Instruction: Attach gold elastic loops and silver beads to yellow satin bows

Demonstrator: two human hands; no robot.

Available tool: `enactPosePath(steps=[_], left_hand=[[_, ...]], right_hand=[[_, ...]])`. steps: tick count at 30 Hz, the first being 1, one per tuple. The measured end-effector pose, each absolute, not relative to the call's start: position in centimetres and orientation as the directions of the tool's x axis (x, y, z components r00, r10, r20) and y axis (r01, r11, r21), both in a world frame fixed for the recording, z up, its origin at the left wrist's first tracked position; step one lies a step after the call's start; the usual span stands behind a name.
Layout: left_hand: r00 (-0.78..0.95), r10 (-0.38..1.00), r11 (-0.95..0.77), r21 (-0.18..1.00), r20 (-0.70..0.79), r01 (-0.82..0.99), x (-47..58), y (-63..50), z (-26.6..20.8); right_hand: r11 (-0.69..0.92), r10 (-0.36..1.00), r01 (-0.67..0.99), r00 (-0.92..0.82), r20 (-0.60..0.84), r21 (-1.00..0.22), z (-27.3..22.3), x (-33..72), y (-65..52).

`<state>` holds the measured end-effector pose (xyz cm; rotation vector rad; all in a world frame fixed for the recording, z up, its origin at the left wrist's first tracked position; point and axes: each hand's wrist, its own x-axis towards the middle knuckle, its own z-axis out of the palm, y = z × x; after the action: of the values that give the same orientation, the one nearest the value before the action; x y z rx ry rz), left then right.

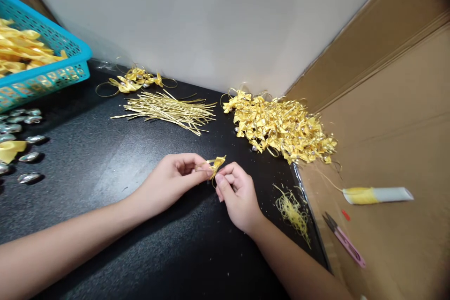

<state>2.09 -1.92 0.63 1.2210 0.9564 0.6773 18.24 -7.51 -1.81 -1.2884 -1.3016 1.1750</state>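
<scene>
A small yellow ribbon bow is held above the black tabletop. My left hand pinches it from the left between thumb and fingers. On its right side my right hand is closed, thumb against forefinger, at the bow's lower end, where a thin gold strand shows. Exactly what the right fingertips grip is mostly hidden. Beyond my hands lies a bundle of gold twist ties. A large heap of yellow bows with gold loops sits to the right of that bundle.
At the left stands a blue basket of yellow bows, with silver oval beads before it. A few looped bows lie by the wall. Thread scraps, pink thread snips and a thread spool are on the right.
</scene>
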Motion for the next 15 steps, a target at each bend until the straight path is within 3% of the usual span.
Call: enactPosePath(steps=[7, 11, 15], left_hand=[[0.418, 0.843, 0.371, 0.928, -0.340, 0.006, 1.5, -0.9, 0.0], [0.448, 0.817, 0.415, 0.910, -0.363, -0.019, 1.6, -0.7, 0.1], [0.452, 0.829, 0.370, 0.929, -0.328, -0.004, 1.7, -0.8, 0.4]], right_hand=[[0.093, 0.994, 0.285, 0.026, 0.105, -0.954, -1.5, 20.1, -7.1], [0.230, 0.933, 0.287, 0.205, 0.294, -0.930, -1.6, 20.6, -6.8], [0.374, 0.859, 0.369, 0.209, 0.468, -0.851, -1.3, 20.5, -6.9]])
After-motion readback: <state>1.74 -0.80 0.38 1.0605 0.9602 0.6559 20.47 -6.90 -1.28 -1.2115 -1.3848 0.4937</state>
